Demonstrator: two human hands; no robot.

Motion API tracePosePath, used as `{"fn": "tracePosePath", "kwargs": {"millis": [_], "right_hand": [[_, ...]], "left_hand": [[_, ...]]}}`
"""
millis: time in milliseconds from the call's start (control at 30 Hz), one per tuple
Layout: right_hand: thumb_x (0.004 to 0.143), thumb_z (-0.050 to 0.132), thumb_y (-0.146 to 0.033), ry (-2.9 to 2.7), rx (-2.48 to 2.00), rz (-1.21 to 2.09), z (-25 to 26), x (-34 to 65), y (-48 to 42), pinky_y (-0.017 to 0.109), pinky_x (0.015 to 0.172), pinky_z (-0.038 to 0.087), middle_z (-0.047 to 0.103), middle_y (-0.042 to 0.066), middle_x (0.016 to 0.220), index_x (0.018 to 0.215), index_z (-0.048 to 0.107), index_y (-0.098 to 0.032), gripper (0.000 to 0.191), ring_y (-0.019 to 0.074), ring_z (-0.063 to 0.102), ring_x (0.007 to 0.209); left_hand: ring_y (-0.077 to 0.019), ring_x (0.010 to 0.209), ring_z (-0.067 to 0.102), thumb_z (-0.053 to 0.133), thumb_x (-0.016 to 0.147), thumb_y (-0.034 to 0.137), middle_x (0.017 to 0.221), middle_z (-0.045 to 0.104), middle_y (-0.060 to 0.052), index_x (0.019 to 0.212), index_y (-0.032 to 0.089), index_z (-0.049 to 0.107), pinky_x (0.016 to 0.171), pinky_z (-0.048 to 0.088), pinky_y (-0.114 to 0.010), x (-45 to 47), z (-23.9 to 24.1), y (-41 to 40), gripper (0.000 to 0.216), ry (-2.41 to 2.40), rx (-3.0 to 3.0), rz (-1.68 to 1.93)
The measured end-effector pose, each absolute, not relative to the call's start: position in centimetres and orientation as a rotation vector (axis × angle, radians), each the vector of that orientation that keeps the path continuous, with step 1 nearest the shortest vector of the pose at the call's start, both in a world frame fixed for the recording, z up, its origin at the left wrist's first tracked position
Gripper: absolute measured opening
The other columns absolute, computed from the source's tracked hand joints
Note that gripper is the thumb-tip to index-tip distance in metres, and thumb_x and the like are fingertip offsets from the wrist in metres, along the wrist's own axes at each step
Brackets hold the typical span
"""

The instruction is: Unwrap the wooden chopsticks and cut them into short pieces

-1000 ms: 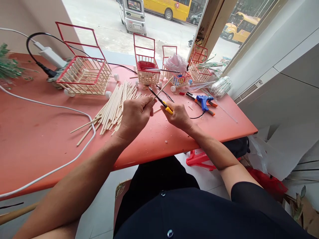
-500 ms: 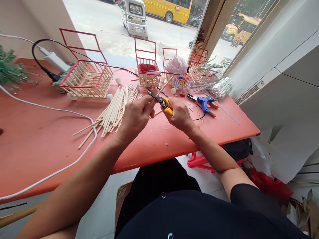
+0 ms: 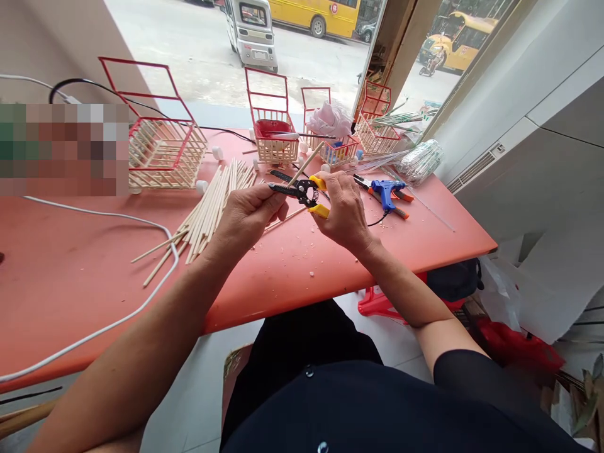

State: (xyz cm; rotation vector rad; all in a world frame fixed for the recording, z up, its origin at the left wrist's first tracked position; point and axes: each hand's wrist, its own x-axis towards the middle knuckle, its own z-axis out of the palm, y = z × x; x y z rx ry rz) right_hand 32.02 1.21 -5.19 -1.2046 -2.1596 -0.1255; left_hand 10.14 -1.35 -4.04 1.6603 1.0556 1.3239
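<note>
My left hand (image 3: 255,214) is closed, pinching a thin wooden stick (image 3: 309,162) that slants up and away to the right. My right hand (image 3: 343,211) grips the yellow handles of wire strippers (image 3: 307,190). Their black jaws stand apart, with the stick between them close to my left fingertips. A loose pile of pale wooden sticks (image 3: 214,204) lies on the table beside my left hand. Behind the hands stands a small cart (image 3: 278,150) built of sticks with a red handle frame.
A larger stick cart (image 3: 167,151) is at the left, two more at the back right. A blue glue gun (image 3: 385,194) lies right of my hands, near a clear-wrapped bundle (image 3: 418,160). A white cable (image 3: 163,277) crosses the red table (image 3: 85,270). The upper left is pixelated.
The wire strippers' jaws have opened wider around the stick, and their handles have spread in my right hand. My left hand keeps its pinch. The view has shifted slightly.
</note>
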Motion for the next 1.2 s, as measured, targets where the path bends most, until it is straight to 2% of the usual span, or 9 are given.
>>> {"fn": "tracePosePath", "kwargs": {"millis": [133, 300, 433, 633, 800, 967, 1200], "right_hand": [[0.096, 0.068, -0.032, -2.184, -1.209, -0.112, -5.05, 32.04, 1.17, 0.053, 0.116, 0.044, 0.065, 0.020, 0.134, 0.148, 0.058, -0.014, 0.056, 0.0389, 0.057, 0.124], [0.098, 0.068, -0.033, -2.212, -1.214, -0.100, -4.75, 31.99, 1.08, 0.051, 0.115, 0.044, 0.064, 0.020, 0.134, 0.149, 0.057, -0.014, 0.055, 0.0385, 0.057, 0.125], [0.098, 0.069, -0.035, -2.204, -1.165, -0.094, -4.79, 32.06, 1.05, 0.051, 0.114, 0.046, 0.064, 0.019, 0.133, 0.148, 0.057, -0.014, 0.055, 0.0377, 0.057, 0.124], [0.105, 0.065, -0.049, -2.202, -1.139, -0.059, -4.67, 32.21, 0.96, 0.057, 0.118, 0.044, 0.062, 0.020, 0.139, 0.152, 0.055, -0.018, 0.057, 0.0405, 0.055, 0.132], [0.106, 0.065, -0.059, -2.209, -1.115, -0.061, -4.44, 32.35, 0.84, 0.061, 0.119, 0.046, 0.063, 0.021, 0.139, 0.153, 0.057, -0.017, 0.063, 0.0414, 0.056, 0.131], [0.107, 0.064, -0.052, -2.221, -1.082, -0.120, -4.86, 32.64, 1.17, 0.064, 0.121, 0.044, 0.062, 0.021, 0.141, 0.156, 0.055, -0.016, 0.062, 0.0421, 0.055, 0.137], [0.105, 0.063, -0.040, -2.194, -1.105, -0.202, -4.92, 32.61, 1.08, 0.066, 0.126, 0.040, 0.057, 0.021, 0.147, 0.161, 0.052, -0.017, 0.062, 0.0436, 0.047, 0.149]], "left_hand": [[-0.0125, 0.055, 0.049, 0.075, 0.096, 0.052, 0.067, 0.065, -0.004, 0.077, 0.021, 0.072, 0.053, 0.042, -0.029, 10.08, -4.17, -1.13, 0.036, 1.045, 1.663, 1.297], [-0.0127, 0.058, 0.055, 0.072, 0.098, 0.050, 0.070, 0.068, -0.004, 0.088, 0.020, 0.076, 0.056, 0.047, -0.027, 10.01, -4.16, -1.27, 0.032, 1.047, 1.696, 1.287], [-0.0129, 0.060, 0.058, 0.073, 0.099, 0.055, 0.070, 0.070, -0.004, 0.087, 0.019, 0.075, 0.061, 0.053, -0.026, 9.98, -4.05, -1.34, 0.037, 1.046, 1.727, 1.283], [-0.0138, 0.062, 0.059, 0.074, 0.098, 0.062, 0.071, 0.070, -0.004, 0.090, 0.020, 0.076, 0.062, 0.054, -0.027, 9.93, -4.12, -1.20, 0.042, 0.980, 1.749, 1.297], [-0.0147, 0.067, 0.063, 0.074, 0.101, 0.062, 0.075, 0.071, -0.005, 0.089, 0.020, 0.077, 0.064, 0.055, -0.027, 9.57, -4.33, -1.08, 0.043, 0.943, 1.798, 1.296], [-0.0150, 0.067, 0.062, 0.073, 0.103, 0.061, 0.073, 0.071, -0.004, 0.090, 0.021, 0.080, 0.067, 0.056, -0.029, 9.56, -4.38, -1.01, 0.043, 0.881, 1.841, 1.327], [-0.0182, 0.077, 0.072, 0.080, 0.100, 0.056, 0.076, 0.075, -0.003, 0.098, 0.023, 0.080, 0.076, 0.063, -0.033, 9.71, -4.20, -1.20, 0.033, 0.851, 1.843, 1.412]]}}
